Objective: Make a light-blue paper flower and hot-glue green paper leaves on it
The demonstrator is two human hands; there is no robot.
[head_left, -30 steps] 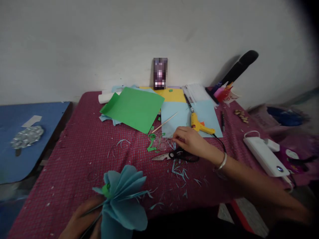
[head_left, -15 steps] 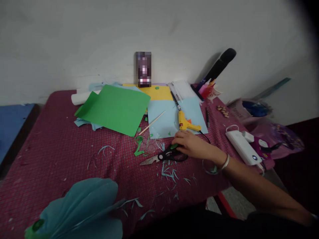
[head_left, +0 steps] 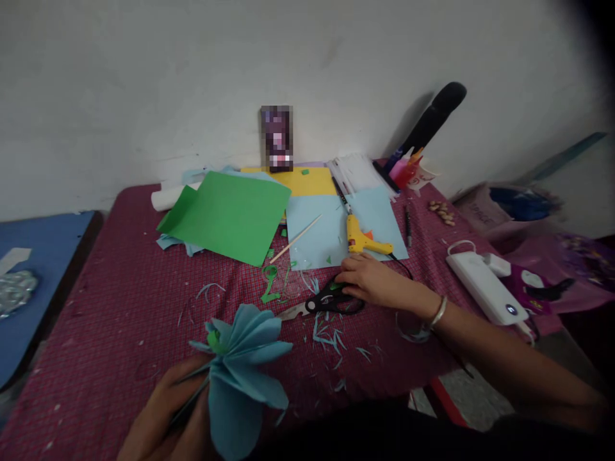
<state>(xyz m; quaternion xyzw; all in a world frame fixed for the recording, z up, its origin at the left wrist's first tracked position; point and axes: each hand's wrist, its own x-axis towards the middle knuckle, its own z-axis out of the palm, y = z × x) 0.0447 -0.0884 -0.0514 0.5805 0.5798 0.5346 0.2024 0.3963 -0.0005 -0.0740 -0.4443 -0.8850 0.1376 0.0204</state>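
At the lower left, my left hand [head_left: 168, 403] is closed on a blue paper flower [head_left: 245, 362] with a small rolled green paper centre [head_left: 217, 340]. The flower faces up and to the right; my fingers grip it from behind. My right hand [head_left: 377, 278], a bangle at its wrist, lies right of the middle with its fingers bent over the handle of black-handled scissors [head_left: 319, 302]. The scissors lie flat with the blades pointing left. A scrap of green shows by my right fingertips. Just beyond this hand rests a yellow glue gun [head_left: 360, 240] on light blue paper [head_left: 314, 234].
Green sheet [head_left: 225, 218], yellow paper [head_left: 307, 182], wooden stick [head_left: 295, 239] and white strips [head_left: 355, 173] lie farther back. A phone [head_left: 277, 137] leans on the wall. Paper scraps [head_left: 329, 336] litter the cloth. A white power bank [head_left: 485, 288] sits right; a blue surface [head_left: 43, 288] is left.
The blue flower has risen and moved right, turning its green centre upward, and my left hand now shows behind it. My right hand stays at the scissors. The view has shifted slightly.
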